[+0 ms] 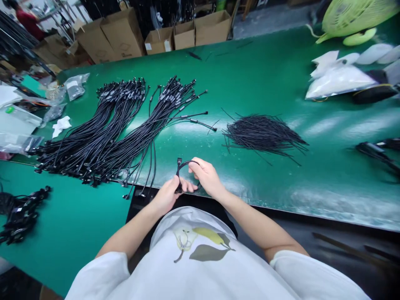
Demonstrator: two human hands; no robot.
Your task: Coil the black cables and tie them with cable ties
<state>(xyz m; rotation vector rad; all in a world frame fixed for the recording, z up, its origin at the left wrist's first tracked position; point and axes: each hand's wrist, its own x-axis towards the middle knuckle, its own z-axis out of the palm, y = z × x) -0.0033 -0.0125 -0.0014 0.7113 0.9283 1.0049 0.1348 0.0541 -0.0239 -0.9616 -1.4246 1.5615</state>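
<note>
Close to the table's front edge, a black cable (189,162) is bent into a loop between my two hands. My left hand (170,191) is closed on its gathered part, and one connector end sticks up above the thumb. On the loop's right side, the fingers of my right hand (206,175) are closed around the cable. Left of my hands lies a large spread of black cables (134,137) with connectors at both ends. To the right sits a pile of thin black ties (265,133).
A green table (281,187) runs across in front of me. Coiled black cables (21,212) lie at the lower left. Plastic bags (340,79) and a yellow-green fan (356,18) are at the far right. Cardboard boxes (121,35) stand beyond the table; a person (28,21) is at the far left.
</note>
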